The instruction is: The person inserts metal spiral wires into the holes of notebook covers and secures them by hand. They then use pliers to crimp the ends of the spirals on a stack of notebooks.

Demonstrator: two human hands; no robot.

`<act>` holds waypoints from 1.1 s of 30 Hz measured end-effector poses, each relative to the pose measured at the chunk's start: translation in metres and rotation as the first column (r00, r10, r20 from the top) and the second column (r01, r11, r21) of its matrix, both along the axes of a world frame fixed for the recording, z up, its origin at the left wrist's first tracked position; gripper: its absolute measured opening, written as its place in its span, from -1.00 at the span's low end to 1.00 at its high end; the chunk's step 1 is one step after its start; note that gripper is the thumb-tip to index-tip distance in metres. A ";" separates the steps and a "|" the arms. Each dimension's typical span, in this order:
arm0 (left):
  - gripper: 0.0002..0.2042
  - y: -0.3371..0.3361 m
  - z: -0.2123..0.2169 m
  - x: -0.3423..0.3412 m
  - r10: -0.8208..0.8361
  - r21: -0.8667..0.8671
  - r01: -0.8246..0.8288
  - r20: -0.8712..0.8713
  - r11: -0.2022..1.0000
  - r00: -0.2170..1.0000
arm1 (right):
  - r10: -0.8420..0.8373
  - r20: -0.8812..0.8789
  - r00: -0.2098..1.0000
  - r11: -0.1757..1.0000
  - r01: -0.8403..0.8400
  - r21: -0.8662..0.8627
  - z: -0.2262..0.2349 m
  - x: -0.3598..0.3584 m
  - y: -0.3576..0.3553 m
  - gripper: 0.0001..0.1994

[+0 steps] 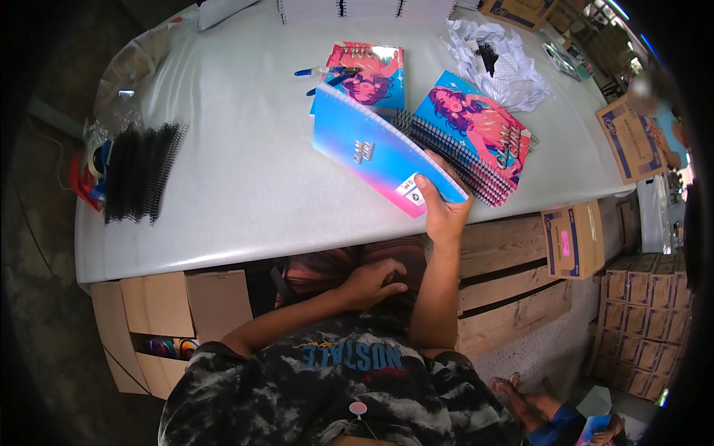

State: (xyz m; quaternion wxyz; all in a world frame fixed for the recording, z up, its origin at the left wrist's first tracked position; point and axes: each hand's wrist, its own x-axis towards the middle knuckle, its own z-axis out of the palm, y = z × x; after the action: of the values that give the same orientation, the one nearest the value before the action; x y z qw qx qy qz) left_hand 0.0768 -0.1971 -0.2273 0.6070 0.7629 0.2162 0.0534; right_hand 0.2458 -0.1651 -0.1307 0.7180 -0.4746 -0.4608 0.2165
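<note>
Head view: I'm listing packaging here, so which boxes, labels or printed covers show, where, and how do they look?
Held notebook: in the right hand, blue-to-pink cover, small white label at its corner.
Spiral notebooks: stacked on the table, blue and pink illustrated covers.
Cardboard box: brown with blue print, beside the wooden pallets.
Flat carton: brown and blue, at the table's right end.
Stacked cartons: brown, lower right.
</note>
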 end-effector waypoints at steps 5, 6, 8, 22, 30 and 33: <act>-0.64 0.055 0.124 -0.041 0.423 -0.139 -0.401 0.222 0.906 0.879 | 0.153 0.018 0.988 0.984 -0.151 -0.095 0.006 0.022 -0.004 -0.71; -0.58 0.080 0.134 -0.049 0.422 0.165 -0.519 0.406 0.839 0.811 | 0.178 0.005 0.984 0.978 -0.176 -0.114 0.007 0.023 -0.003 -0.70; -0.59 0.118 0.174 -0.064 0.541 0.056 -0.569 0.243 0.821 0.805 | 0.159 0.004 0.987 0.982 -0.158 -0.106 0.007 0.022 0.001 -0.70; -0.66 0.201 0.156 -0.048 0.429 0.364 -0.486 0.228 0.795 0.874 | 0.159 0.002 0.987 0.979 -0.158 -0.128 0.000 0.027 0.008 -0.73; -0.80 0.218 0.177 -0.043 0.404 0.145 -0.422 0.135 0.895 0.905 | 0.207 0.145 0.967 0.968 -0.181 -0.172 0.006 0.036 0.009 -0.74; -0.83 0.228 0.186 -0.044 0.311 0.111 -0.334 0.184 0.936 0.932 | 0.267 0.166 0.949 0.962 -0.252 -0.107 0.008 0.042 0.013 -0.73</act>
State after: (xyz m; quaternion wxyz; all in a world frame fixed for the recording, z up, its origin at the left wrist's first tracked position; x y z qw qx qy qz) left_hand 0.0330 0.0307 -0.0418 0.5503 0.7507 0.2841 0.2300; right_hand 0.2880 -0.1526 -0.1225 0.6181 -0.4572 -0.5725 0.2849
